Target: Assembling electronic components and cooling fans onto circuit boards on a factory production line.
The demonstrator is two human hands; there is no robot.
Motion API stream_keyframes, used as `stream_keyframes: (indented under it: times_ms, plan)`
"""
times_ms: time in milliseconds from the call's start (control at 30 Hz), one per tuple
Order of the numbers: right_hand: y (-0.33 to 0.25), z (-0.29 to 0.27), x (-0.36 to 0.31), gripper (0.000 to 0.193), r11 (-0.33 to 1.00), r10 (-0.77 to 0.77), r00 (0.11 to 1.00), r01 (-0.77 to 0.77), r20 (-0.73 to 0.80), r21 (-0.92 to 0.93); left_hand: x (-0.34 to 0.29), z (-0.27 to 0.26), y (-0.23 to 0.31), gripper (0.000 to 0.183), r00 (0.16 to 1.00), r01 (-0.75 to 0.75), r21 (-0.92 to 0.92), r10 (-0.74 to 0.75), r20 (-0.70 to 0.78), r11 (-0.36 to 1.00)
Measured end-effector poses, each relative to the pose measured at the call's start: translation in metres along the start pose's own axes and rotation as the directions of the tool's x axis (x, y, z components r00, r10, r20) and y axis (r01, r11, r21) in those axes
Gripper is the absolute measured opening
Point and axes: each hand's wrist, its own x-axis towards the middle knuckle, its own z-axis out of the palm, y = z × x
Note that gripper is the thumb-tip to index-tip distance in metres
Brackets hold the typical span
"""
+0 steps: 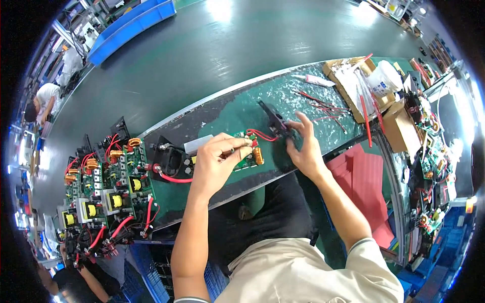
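A long dark green bench (237, 108) runs across a workshop with a dark floor, and other people work far at the left. In the middle of the bench lies a small green circuit board (248, 154) with a copper coil at its right end and red wires (262, 134) leading up from it. The left hand (218, 160) rests on this board, its grip clenched around the near edge, fingers curled over the top. The right hand (303, 146) reaches to a black plastic part (275, 121) just beside the board, where the red wires end; its fingers touch the part, but it is hard to tell if they really pinch it.

The step in hand seems to be joining the wired black part with the board. The next move probably needs a steady board and careful fingers at the wire ends.

Left of the board stands a black fan unit (169, 159), then a row of larger boards (108, 189) with yellow transformers. Loose red cables (323, 103) and cardboard boxes (399, 126) lie at the right.
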Motion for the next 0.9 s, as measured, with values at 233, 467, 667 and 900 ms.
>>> stream_keyframes:
  times_ms: [233, 467, 667, 900]
  plan:
    - [-0.027, -0.024, 0.024, 0.071, 0.925, 0.376, 0.895, -0.350, 0.240, -0.146, 0.000, 0.009, -0.003, 0.022, 0.998, -0.070, 0.172, 0.068, 0.015, 0.983]
    - [-0.034, -0.032, 0.029, 0.047, 0.854, 0.497, 0.847, -0.516, 0.189, 0.069, -0.001, 0.015, -0.007, 0.024, 0.995, -0.103, 0.259, 0.104, 0.008, 0.960]
    - [-0.036, -0.023, 0.003, 0.042, 0.761, 0.539, 0.826, -0.561, 0.164, 0.327, -0.007, 0.016, -0.005, 0.026, 0.998, -0.065, 0.242, 0.061, 0.024, 0.968]
    - [-0.039, 0.007, -0.004, 0.026, 0.485, 0.677, 0.681, -0.699, 0.281, 0.526, 0.005, 0.029, -0.008, 0.023, 0.989, -0.148, 0.347, 0.138, 0.053, 0.926]
